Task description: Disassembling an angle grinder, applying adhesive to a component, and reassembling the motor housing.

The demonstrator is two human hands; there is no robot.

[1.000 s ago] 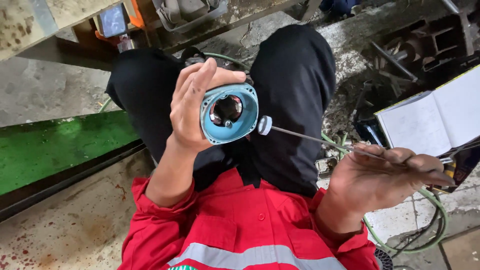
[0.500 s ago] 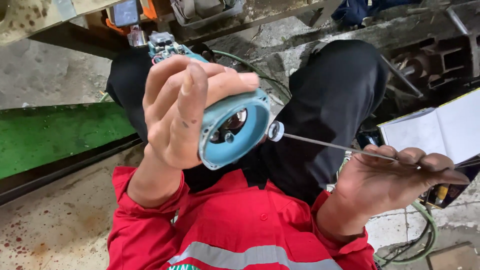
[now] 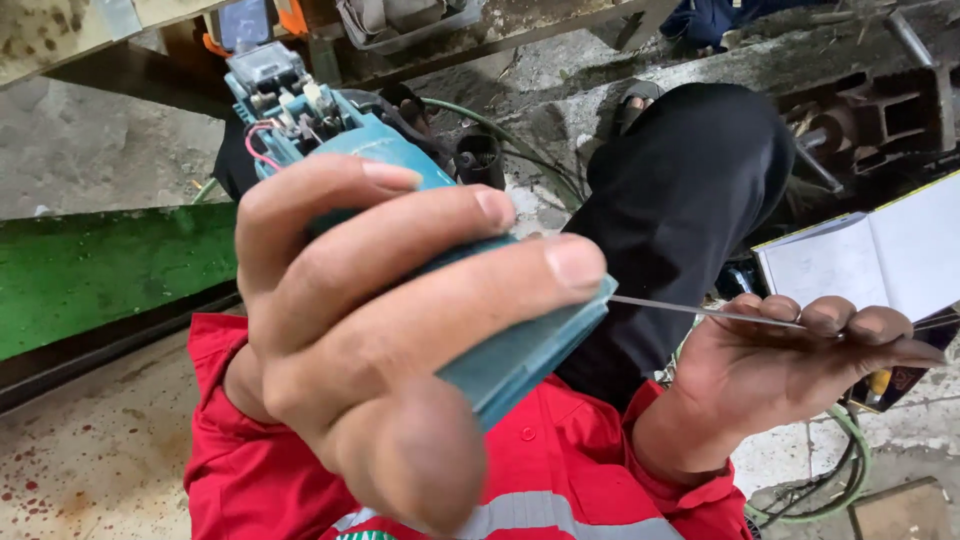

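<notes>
Left hand [image 3: 390,340] grips the teal power-tool housing [image 3: 500,350] close to the camera; wiring and 1 switch show in its open rear. Right hand [image 3: 790,365] pinches a thin screwdriver [image 3: 700,312], tip hidden behind the housing.

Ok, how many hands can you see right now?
2. The left hand grips the teal tool housing up close; the right hand holds a thin metal rod at right.

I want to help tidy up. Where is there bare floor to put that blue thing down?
Bare concrete floor lies lower left, between the green beam and the red sleeve. The right is crowded: open notebook, green hose, metal parts.
</notes>
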